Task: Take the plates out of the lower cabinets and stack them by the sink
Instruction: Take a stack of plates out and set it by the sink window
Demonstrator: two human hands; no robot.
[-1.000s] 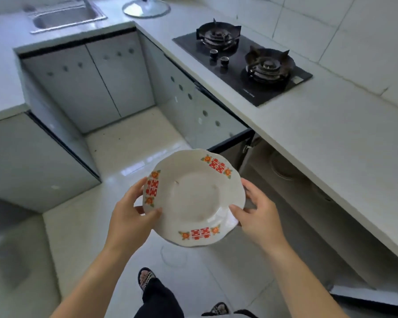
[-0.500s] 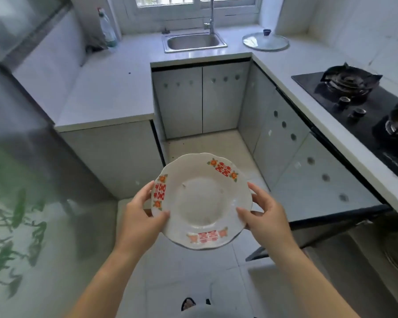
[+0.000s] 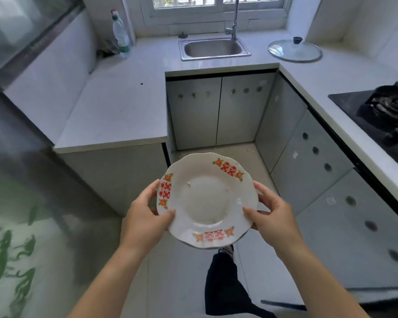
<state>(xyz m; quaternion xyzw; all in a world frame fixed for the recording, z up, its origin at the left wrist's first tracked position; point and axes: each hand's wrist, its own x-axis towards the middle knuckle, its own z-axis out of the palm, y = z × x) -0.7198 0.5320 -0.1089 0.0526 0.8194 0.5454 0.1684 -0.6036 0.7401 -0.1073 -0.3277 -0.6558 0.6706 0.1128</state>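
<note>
In the head view I hold one plate (image 3: 207, 203) in the air, well apart from the sink (image 3: 216, 57). My left hand (image 3: 145, 218) and right hand (image 3: 274, 218) each pinch its wavy rim, thumb on top. It seems stiff glazed ceramic, light but slippery and fragile, so opposite rim edges are the good hold. I count one plate; none stands by the sink yet.

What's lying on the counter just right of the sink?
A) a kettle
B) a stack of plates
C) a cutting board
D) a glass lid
D: a glass lid with a dark knob lies flat on the counter right of the sink; no plates are stacked there yet.
</note>
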